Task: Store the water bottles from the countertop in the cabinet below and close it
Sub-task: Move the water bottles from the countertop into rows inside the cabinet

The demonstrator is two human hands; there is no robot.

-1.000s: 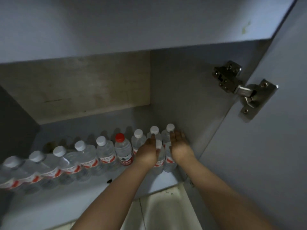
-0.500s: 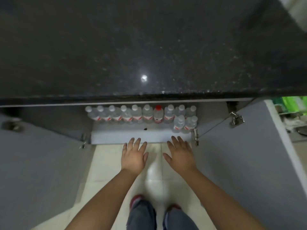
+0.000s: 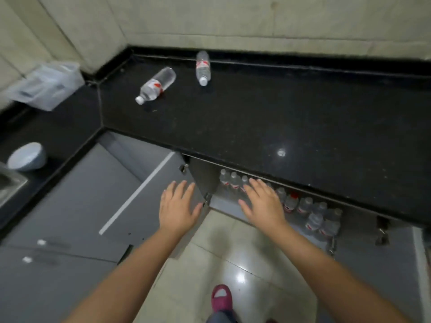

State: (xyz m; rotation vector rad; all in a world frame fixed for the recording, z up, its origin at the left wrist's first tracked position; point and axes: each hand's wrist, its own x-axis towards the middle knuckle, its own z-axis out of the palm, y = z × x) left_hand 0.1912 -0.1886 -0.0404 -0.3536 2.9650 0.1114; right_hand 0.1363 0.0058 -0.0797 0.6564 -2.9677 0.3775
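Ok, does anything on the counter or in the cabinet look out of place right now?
Yes. Two water bottles lie on their sides on the black countertop, while the stored bottles stand upright in the cabinet below. Both cabinet doors hang open. Both hands are empty.

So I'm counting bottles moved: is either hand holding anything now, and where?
Nothing is held: left hand and right hand are both open and empty.

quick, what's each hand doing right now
left hand: open, fingers spread, holding nothing
right hand: open, fingers spread, holding nothing
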